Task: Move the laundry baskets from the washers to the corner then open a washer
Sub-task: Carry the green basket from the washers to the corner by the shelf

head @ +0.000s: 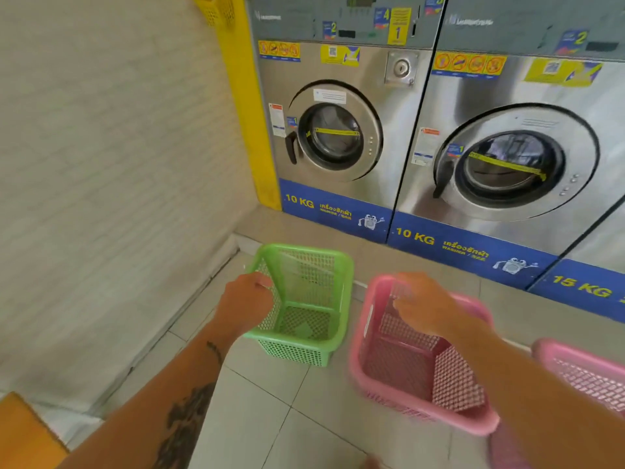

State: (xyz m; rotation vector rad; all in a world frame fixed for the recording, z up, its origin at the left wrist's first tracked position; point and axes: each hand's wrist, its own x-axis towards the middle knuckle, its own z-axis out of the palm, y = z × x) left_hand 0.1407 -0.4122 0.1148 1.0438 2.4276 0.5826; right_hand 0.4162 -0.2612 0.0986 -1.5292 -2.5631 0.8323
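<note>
Pale tiled floor (257, 411), white ribbed wall (111, 157) on the left, yellow corner post (248, 106), even daylight

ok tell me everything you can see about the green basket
The green basket is a small rectangular laundry basket of light green plastic, with perforated mesh walls and floor and a solid rolled rim. It looks empty. It sits tipped, its opening toward the camera, above the tiled floor near the corner, in front of the leftmost washer. The left hand grips its left rim; a pink basket is beside it.

left hand (244, 303) clenched, right hand (424, 304) clenched
</note>
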